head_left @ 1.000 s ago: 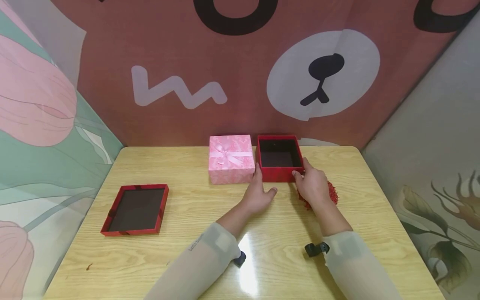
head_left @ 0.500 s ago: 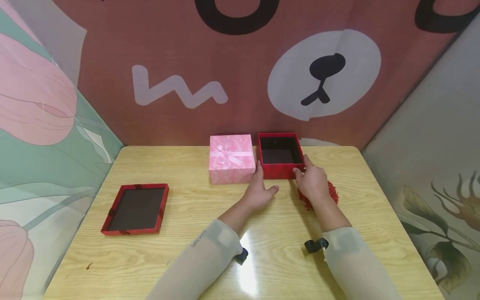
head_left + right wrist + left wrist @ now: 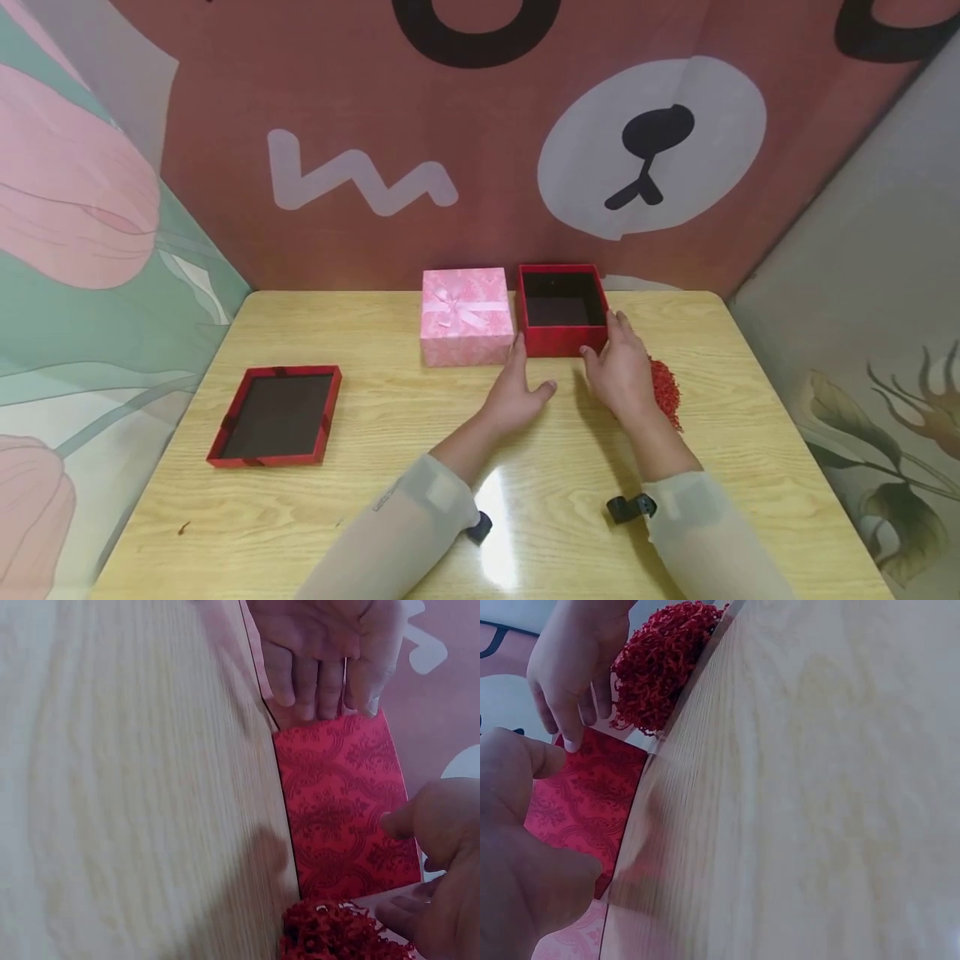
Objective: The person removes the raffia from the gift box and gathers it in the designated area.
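Note:
A red patterned box [image 3: 564, 342] without its lid, dark inside, stands at the table's back edge. Close on its left is a pink gift box [image 3: 465, 350] with a ribbon bow. My left hand [image 3: 516, 396] has its fingers extended at the narrow gap between the two boxes, thumb spread. At the red box's front right corner is my right hand [image 3: 624, 375], fingers stretched along the side and thumb apart from the front wall. Crinkled red paper shred [image 3: 665, 392] lies in a heap beside the right hand, partly hidden by it.
On the left of the wooden table [image 3: 390, 500] a red box lid [image 3: 277, 412] lies with its dark inside up. A small brown scrap [image 3: 183, 528] is near the front left. A printed wall [image 3: 360, 250] rises right behind the boxes.
The red box shifted slightly back, away from me. My right thumb then came off its front wall and the fingers loosened. My left hand stays about where it was.

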